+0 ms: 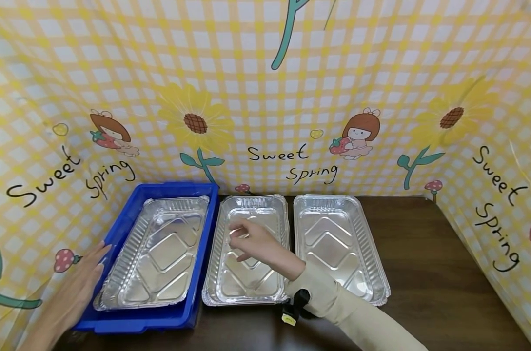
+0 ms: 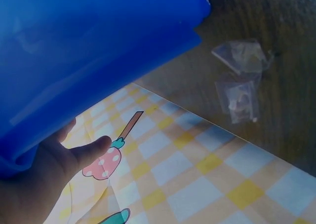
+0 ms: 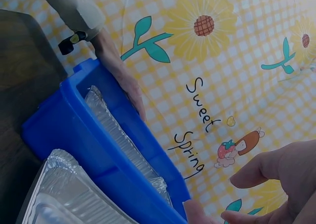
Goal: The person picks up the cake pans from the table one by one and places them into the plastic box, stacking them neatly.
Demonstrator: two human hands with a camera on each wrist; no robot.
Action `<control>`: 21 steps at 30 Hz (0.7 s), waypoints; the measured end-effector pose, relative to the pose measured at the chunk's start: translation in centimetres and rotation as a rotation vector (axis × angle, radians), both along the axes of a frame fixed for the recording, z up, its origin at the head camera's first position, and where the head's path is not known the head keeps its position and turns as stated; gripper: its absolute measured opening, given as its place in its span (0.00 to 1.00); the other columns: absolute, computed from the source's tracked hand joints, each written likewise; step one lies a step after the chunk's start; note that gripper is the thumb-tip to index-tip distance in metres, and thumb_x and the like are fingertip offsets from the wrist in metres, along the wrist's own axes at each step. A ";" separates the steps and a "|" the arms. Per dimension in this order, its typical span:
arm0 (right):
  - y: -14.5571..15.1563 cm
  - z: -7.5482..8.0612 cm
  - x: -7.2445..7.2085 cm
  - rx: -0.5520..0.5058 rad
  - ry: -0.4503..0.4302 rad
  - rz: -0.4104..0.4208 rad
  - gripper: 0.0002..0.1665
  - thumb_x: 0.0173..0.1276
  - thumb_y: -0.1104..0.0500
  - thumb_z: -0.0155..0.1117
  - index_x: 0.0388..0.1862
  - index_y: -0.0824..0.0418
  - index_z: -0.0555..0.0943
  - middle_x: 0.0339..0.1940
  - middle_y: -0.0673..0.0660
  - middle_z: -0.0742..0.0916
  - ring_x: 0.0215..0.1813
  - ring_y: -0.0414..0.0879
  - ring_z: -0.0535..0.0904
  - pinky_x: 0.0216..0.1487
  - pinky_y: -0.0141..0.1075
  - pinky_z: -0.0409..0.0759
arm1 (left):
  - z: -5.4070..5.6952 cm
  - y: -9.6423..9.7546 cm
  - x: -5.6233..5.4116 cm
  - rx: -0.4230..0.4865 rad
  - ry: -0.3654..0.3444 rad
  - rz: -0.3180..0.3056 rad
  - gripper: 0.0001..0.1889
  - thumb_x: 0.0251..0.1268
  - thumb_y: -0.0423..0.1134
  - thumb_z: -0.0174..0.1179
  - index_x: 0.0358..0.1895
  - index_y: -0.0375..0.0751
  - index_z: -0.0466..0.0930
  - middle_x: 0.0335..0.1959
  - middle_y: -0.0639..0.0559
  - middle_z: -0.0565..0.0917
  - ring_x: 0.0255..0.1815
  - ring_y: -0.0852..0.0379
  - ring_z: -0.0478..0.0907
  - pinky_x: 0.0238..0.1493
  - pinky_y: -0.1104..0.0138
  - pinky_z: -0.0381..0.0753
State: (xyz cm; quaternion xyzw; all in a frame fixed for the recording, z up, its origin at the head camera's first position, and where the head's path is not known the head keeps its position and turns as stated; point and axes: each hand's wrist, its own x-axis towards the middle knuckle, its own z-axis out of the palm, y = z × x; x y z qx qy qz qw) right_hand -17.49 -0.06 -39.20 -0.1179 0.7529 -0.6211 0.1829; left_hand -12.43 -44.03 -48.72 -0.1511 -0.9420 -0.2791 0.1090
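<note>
A blue plastic bin (image 1: pixel 198 287) stands at the left with a rectangular foil tray (image 1: pixel 170 251) inside it. My left hand (image 1: pixel 78 282) lies along the bin's left outer side, fingers fairly straight and touching its rim; in the left wrist view its thumb stands away from the bin wall. My right hand (image 1: pixel 258 243) hovers over a second foil tray (image 1: pixel 247 287), its fingers loosely bent and nothing between them. Further right sits a third foil tray (image 1: pixel 331 248). The trays show only bare, ridged bottoms.
A dark wooden table (image 1: pixel 427 273) carries the bin and trays. Yellow checked cloth (image 1: pixel 265 97) hangs at the back and both sides, close against the bin's left. Small clear plastic packets (image 2: pixel 242 98) lie on the table in the left wrist view.
</note>
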 end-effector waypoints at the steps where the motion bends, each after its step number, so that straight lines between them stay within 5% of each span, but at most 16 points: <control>1: 0.1 0.0 0.0 0.000 0.001 0.000 0.28 0.66 0.69 0.61 0.66 0.71 0.77 0.55 0.66 0.84 0.45 0.51 0.85 0.40 0.41 0.90 | 0.0 0.0 0.0 0.003 0.000 0.001 0.27 0.88 0.34 0.38 0.83 0.30 0.55 0.81 0.23 0.54 0.87 0.50 0.40 0.70 0.82 0.30; 4: 0.5 -0.2 -0.1 -0.002 -0.001 0.001 0.28 0.67 0.69 0.62 0.67 0.72 0.77 0.54 0.65 0.84 0.50 0.57 0.86 0.40 0.40 0.90 | 0.1 0.1 0.0 0.004 -0.002 0.004 0.27 0.89 0.34 0.38 0.83 0.30 0.55 0.81 0.22 0.54 0.87 0.50 0.40 0.70 0.82 0.30; 9: 1.2 -0.2 0.1 -0.014 -0.010 0.003 0.27 0.69 0.68 0.62 0.67 0.73 0.76 0.55 0.65 0.84 0.52 0.58 0.85 0.42 0.41 0.90 | 0.1 0.1 0.0 0.001 0.015 0.002 0.26 0.88 0.33 0.39 0.82 0.30 0.57 0.81 0.23 0.55 0.81 0.77 0.36 0.70 0.82 0.31; 12: 1.7 -0.4 0.1 -0.013 -0.007 0.004 0.26 0.70 0.66 0.62 0.66 0.73 0.76 0.55 0.66 0.84 0.50 0.55 0.85 0.42 0.42 0.90 | 0.0 0.1 0.0 -0.003 0.024 0.000 0.26 0.88 0.33 0.39 0.82 0.29 0.58 0.81 0.23 0.56 0.79 0.81 0.36 0.70 0.83 0.32; 18: 2.7 -0.9 -0.1 -0.018 0.006 0.023 0.25 0.71 0.66 0.60 0.65 0.74 0.75 0.56 0.67 0.83 0.48 0.50 0.84 0.43 0.43 0.90 | 0.0 0.0 -0.1 -0.003 0.020 0.005 0.26 0.88 0.33 0.41 0.82 0.30 0.58 0.82 0.24 0.55 0.81 0.76 0.37 0.70 0.82 0.32; 21: 3.2 -1.0 -0.2 -0.025 0.000 0.016 0.28 0.69 0.67 0.61 0.67 0.74 0.74 0.57 0.68 0.83 0.49 0.52 0.84 0.44 0.44 0.90 | 0.0 0.0 0.0 -0.003 0.003 0.015 0.26 0.88 0.34 0.40 0.82 0.30 0.57 0.82 0.23 0.55 0.86 0.57 0.39 0.70 0.81 0.30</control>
